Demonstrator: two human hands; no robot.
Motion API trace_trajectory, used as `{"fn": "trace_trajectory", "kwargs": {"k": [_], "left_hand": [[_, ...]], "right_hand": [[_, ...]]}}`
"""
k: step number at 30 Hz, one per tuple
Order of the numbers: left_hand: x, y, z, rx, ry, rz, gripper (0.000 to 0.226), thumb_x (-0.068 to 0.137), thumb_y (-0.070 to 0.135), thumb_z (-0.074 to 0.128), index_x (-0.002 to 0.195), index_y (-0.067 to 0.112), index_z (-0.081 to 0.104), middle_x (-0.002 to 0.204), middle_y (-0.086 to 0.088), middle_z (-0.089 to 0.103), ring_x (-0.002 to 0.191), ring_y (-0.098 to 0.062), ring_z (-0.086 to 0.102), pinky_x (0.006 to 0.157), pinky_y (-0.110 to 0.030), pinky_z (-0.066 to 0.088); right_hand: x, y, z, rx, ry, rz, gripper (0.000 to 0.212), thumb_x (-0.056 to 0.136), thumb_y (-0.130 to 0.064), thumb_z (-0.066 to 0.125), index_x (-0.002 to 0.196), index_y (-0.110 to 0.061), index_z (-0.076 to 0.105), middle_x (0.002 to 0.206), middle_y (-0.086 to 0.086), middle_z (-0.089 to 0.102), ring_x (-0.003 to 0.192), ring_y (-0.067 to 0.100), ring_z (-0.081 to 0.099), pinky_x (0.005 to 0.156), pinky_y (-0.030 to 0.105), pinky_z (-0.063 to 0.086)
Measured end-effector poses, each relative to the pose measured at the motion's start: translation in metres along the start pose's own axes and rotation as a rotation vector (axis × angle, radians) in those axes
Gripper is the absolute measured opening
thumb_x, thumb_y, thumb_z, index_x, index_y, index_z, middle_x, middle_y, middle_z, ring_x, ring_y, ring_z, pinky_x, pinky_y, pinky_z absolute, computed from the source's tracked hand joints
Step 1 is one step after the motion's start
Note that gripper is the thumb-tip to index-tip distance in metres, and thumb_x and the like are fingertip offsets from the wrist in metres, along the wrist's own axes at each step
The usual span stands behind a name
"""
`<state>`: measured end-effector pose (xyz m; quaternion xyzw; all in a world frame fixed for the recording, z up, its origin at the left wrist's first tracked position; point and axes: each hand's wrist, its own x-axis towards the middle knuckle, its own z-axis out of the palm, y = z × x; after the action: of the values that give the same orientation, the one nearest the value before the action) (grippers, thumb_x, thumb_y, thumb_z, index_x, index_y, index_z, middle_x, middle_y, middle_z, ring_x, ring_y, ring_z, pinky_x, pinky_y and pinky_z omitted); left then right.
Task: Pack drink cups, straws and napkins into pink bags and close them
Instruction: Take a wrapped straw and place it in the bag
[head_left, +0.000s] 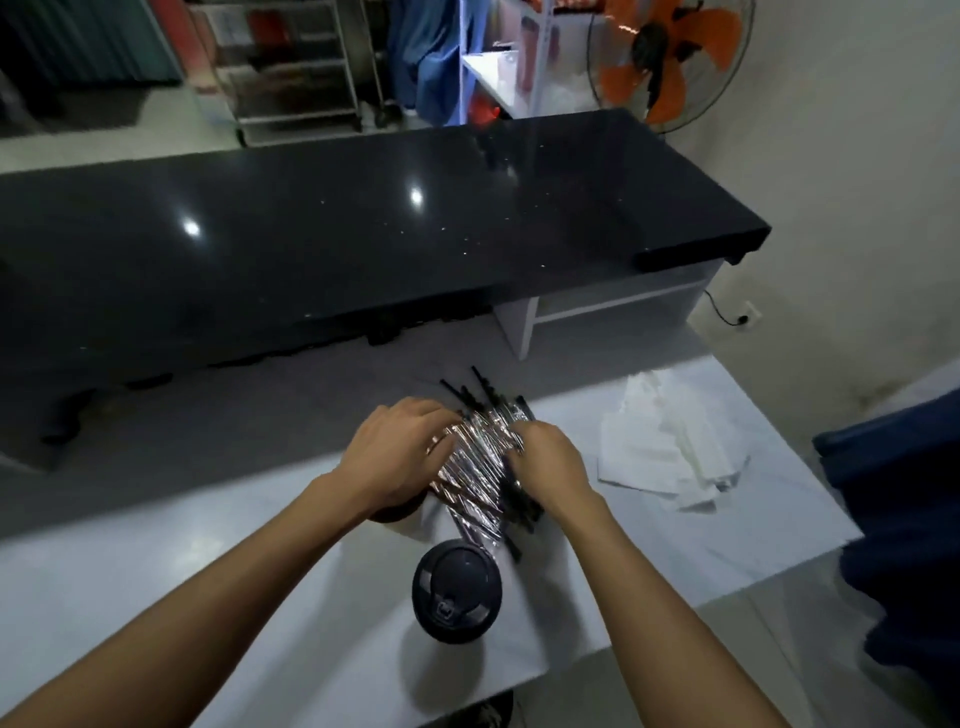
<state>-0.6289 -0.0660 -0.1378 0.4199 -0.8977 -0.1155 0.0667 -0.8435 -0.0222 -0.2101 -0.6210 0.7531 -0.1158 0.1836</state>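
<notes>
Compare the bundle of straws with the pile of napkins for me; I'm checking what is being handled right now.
The straws are black, thin sticks in shiny clear wrapping; the napkins are white, flat sheets. The straws are held between the left hand and right hand; the napkins lie untouched, off to the right. The straws sit bunched together; the napkins are spread loosely. Both are over the pale worktop, and neither is in a bag.

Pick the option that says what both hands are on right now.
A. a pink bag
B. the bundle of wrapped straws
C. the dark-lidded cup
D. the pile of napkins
B: the left hand and right hand are both on the bundle of wrapped straws, while the cup stands nearer and untouched and the napkins lie off to the right.
</notes>
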Motion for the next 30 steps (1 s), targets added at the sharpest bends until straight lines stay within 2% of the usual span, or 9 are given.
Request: {"fn": "trace_trajectory", "kwargs": {"k": [6, 12, 18, 22, 30], "left_hand": [[-0.004, -0.002, -0.004, -0.017, 0.037, -0.14, 0.035, 0.099, 0.041, 0.045, 0.123, 0.029, 0.066, 0.123, 0.01, 0.067, 0.115, -0.019, 0.059, 0.088, -0.041, 0.051], [-0.012, -0.001, -0.007, -0.031, 0.052, -0.228, 0.037, 0.098, 0.041, 0.041, 0.122, 0.029, 0.067, 0.123, 0.01, 0.067, 0.115, -0.019, 0.059, 0.09, -0.04, 0.051], [-0.016, -0.001, -0.01, -0.031, 0.08, -0.237, 0.034, 0.098, 0.037, 0.047, 0.121, 0.026, 0.068, 0.122, 0.007, 0.069, 0.114, -0.02, 0.061, 0.089, -0.041, 0.052], [-0.014, 0.001, -0.01, -0.045, 0.097, -0.225, 0.036, 0.097, 0.038, 0.045, 0.121, 0.025, 0.069, 0.121, 0.007, 0.069, 0.114, -0.021, 0.061, 0.088, -0.041, 0.052], [-0.019, 0.003, -0.006, -0.054, 0.099, -0.204, 0.033, 0.1, 0.038, 0.046, 0.123, 0.027, 0.067, 0.124, 0.01, 0.067, 0.117, -0.018, 0.058, 0.091, -0.04, 0.05]], "right_hand": [[0.036, -0.001, 0.018, -0.017, -0.012, -0.047, 0.005, 0.089, -0.011, 0.058, 0.086, -0.009, 0.061, 0.096, 0.01, 0.064, 0.089, 0.032, 0.061, 0.072, 0.041, 0.053], [0.047, -0.002, 0.028, -0.089, 0.001, -0.049, 0.01, 0.087, -0.008, 0.056, 0.08, -0.013, 0.061, 0.088, 0.005, 0.063, 0.079, 0.026, 0.058, 0.065, 0.038, 0.051], [0.044, -0.007, 0.019, 0.044, 0.045, -0.025, 0.015, 0.089, -0.009, 0.057, 0.089, -0.018, 0.069, 0.092, 0.0, 0.066, 0.082, 0.022, 0.058, 0.063, 0.033, 0.048], [0.037, -0.007, 0.013, 0.114, 0.052, 0.011, 0.015, 0.091, -0.012, 0.06, 0.094, -0.02, 0.072, 0.096, -0.003, 0.069, 0.084, 0.018, 0.061, 0.066, 0.032, 0.052], [0.02, -0.01, 0.01, 0.222, 0.027, 0.017, 0.008, 0.097, -0.022, 0.062, 0.092, -0.018, 0.067, 0.089, -0.002, 0.068, 0.084, 0.02, 0.063, 0.069, 0.031, 0.048]]}}
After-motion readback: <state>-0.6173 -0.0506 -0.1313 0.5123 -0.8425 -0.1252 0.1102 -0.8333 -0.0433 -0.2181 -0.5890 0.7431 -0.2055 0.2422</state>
